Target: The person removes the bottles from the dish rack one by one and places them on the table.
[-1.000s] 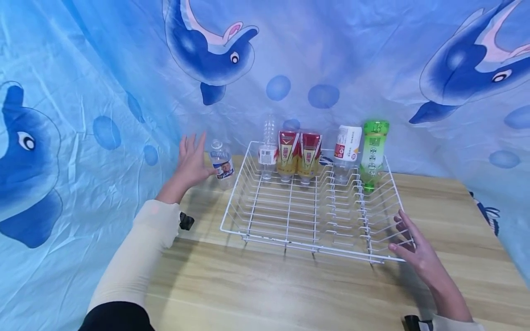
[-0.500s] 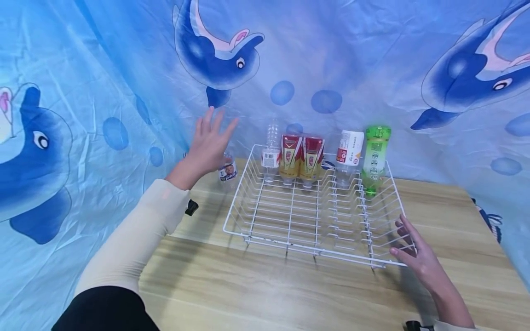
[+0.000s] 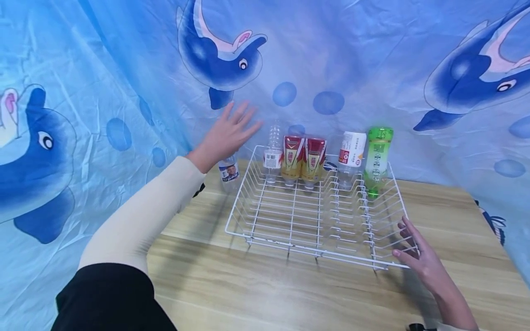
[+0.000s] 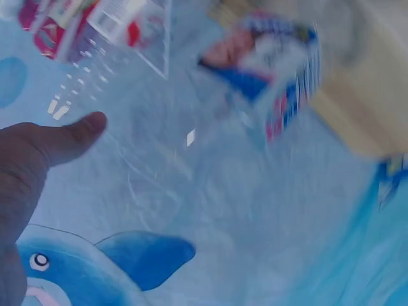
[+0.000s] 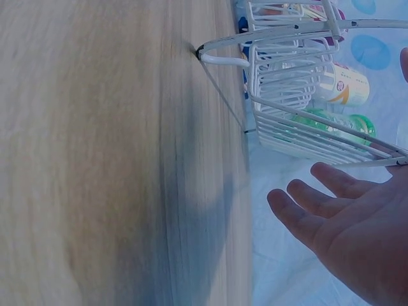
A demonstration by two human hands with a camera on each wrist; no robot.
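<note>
On the left, my smooth, cream sleeve [image 3: 141, 211] is stretching forward, and my left hand [image 3: 229, 133] is hovering, blurred, with straight fingers spread wide. Beneath it, a clear plastic bottle [image 3: 229, 174] with a glossy blue label is standing on the wood-grained table [image 3: 256, 294], just beside the rack, its top hiding behind my hand. Now the white wire rack [image 3: 291, 245]: along its back, a ribbed transparent bottle [image 3: 272, 160] is standing neck down, then two tapering red-and-yellow bottles [image 3: 292, 158], a white-labelled one [image 3: 351, 154] and a translucent green one [image 3: 377, 158]. At the far right, my right hand [image 3: 422, 257] is framing the thin-barred front corner, fingers extending loosely; whether they're touching wire, I'm not telling for certain.
</note>
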